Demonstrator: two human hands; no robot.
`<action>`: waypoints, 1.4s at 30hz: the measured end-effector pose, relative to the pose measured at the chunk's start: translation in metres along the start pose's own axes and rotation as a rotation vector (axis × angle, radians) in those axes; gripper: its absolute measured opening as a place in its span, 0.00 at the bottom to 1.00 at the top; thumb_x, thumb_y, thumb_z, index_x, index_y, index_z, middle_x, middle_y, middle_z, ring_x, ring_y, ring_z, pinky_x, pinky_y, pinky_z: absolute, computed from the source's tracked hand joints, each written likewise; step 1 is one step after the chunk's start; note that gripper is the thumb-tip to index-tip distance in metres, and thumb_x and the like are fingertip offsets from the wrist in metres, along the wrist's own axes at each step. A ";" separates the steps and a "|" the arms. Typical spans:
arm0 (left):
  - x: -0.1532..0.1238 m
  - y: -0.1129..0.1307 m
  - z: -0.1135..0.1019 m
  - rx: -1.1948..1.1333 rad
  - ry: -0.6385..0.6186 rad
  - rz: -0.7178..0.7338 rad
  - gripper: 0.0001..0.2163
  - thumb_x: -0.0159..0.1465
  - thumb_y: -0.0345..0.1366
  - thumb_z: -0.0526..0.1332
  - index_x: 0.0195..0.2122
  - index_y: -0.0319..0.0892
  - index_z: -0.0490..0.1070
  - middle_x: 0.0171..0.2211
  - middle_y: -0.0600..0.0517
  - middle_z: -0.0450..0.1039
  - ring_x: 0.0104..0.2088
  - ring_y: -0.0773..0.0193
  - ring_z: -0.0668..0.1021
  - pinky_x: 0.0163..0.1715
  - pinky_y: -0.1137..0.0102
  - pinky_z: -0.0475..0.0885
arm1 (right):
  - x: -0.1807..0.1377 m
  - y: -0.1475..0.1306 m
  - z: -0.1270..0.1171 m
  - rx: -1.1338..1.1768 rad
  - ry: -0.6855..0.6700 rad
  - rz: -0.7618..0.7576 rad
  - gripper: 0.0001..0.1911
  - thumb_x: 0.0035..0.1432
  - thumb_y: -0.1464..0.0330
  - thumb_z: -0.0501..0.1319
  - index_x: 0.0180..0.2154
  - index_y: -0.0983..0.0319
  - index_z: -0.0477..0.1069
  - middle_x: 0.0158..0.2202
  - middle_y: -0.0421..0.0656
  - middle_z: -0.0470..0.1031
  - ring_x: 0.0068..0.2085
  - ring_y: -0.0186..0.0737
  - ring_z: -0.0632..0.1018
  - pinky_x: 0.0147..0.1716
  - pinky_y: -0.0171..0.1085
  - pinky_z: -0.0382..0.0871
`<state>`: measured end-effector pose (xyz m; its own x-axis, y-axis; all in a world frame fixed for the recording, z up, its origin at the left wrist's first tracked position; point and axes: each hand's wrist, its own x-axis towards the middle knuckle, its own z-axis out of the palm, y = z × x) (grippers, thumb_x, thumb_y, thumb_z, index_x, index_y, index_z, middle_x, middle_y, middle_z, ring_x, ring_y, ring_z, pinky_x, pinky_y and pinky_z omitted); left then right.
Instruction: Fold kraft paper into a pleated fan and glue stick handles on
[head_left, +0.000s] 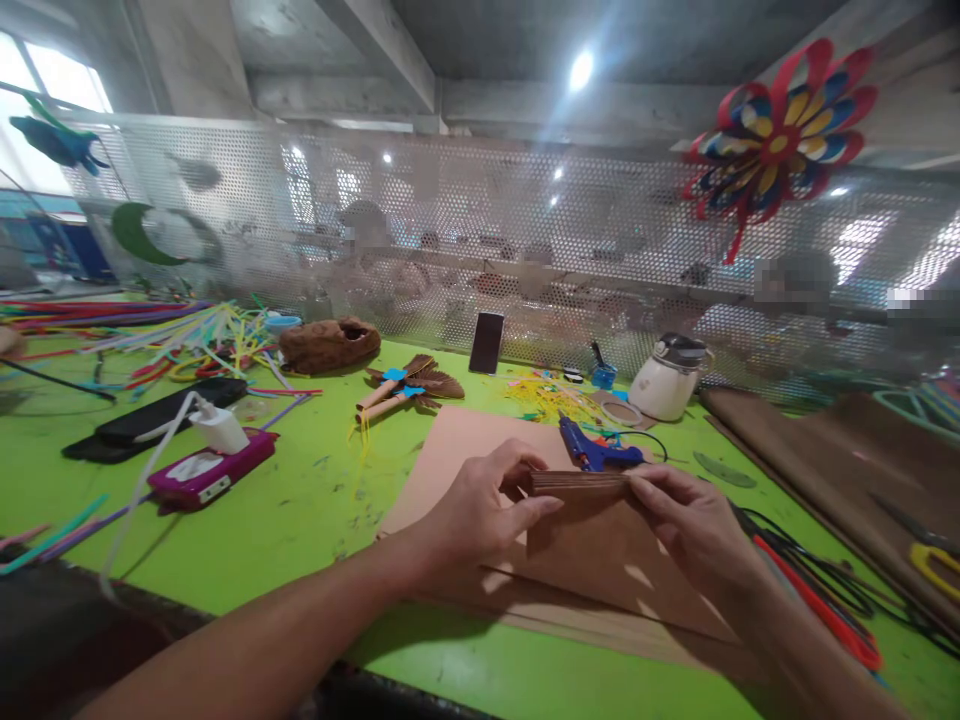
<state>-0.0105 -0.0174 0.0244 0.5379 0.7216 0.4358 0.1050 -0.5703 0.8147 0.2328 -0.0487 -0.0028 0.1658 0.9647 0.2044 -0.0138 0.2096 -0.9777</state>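
Both hands hold a pleated strip of brown paper [581, 484] just above a brown paper sheet [465, 440] on the green table [315, 500]. My left hand [480, 510] pinches the strip's left end between thumb and fingers. My right hand [690, 525] grips its right end, fingers closed over the folds. The rest of the folded paper [600, 550] hangs down between my hands. A blue glue gun [592, 450] lies right behind the strip.
A white kettle [667, 385], a roll of tape [619, 408], a black phone [486, 343], brown paper brooms [409, 385], coloured strips [187, 340], a pink box with a charger [210, 465] and cables [817, 590] lie around. A perforated screen [525, 250] stands behind the table.
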 end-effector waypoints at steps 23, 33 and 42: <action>0.012 -0.004 -0.002 0.057 -0.275 -0.225 0.10 0.59 0.38 0.57 0.33 0.38 0.73 0.29 0.52 0.71 0.31 0.66 0.70 0.32 0.72 0.64 | -0.014 -0.010 0.019 -0.136 -0.073 0.026 0.13 0.47 0.59 0.67 0.25 0.63 0.71 0.16 0.35 0.63 0.18 0.27 0.60 0.16 0.29 0.51; 0.001 -0.004 0.006 -0.899 -0.383 -0.679 0.10 0.54 0.39 0.64 0.29 0.36 0.71 0.25 0.54 0.67 0.26 0.70 0.70 0.29 0.73 0.63 | -0.022 -0.021 0.018 -0.021 -0.439 0.010 0.26 0.45 0.65 0.69 0.49 0.55 0.70 0.42 0.44 0.76 0.40 0.42 0.76 0.38 0.37 0.71; -0.004 -0.009 0.009 -0.840 -0.593 -0.677 0.10 0.58 0.38 0.61 0.26 0.35 0.72 0.19 0.55 0.65 0.20 0.73 0.65 0.24 0.75 0.60 | -0.029 -0.026 0.022 -0.162 -0.585 -0.084 0.05 0.50 0.68 0.66 0.33 0.61 0.76 0.27 0.40 0.74 0.28 0.33 0.73 0.28 0.30 0.66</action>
<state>-0.0067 -0.0185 0.0116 0.9039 0.3586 -0.2332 0.0580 0.4374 0.8974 0.2064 -0.0790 0.0176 -0.4097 0.8832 0.2284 0.1332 0.3056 -0.9428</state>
